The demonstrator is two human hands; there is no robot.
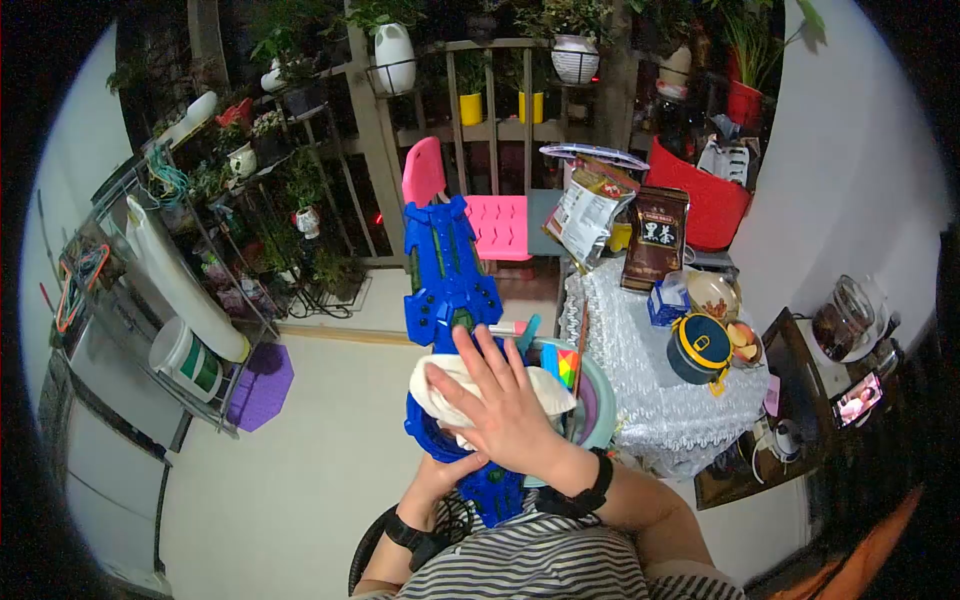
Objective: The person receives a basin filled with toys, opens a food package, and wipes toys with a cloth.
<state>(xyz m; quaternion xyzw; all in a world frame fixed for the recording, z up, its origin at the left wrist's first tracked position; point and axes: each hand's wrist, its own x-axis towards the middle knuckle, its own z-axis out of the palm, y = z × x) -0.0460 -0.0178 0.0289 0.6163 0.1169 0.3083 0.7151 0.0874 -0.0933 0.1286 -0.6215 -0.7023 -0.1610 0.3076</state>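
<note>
A large blue plastic toy (447, 270) with raised panels and dark studs stands lengthwise in front of my body. My left hand (447, 478) is closed around its near part, thumb on top and the other fingers mostly hidden beneath. Across the toy's middle lies a bunched white cloth (435, 398). My right hand (490, 405) rests over this cloth with its fingers stretched out and spread. Just right of the cloth is a small block in bright rainbow colours (567, 367), by a pale green basin (600, 425).
At right, a table with a lace cloth (640, 400) bears snack bags (590, 210), a dark lidded pot (697, 350) and fruit (743, 340). A pink chair (497, 225) stands ahead before plant-hung railings. A metal rack (215, 390) with a white bucket (185, 357) is left.
</note>
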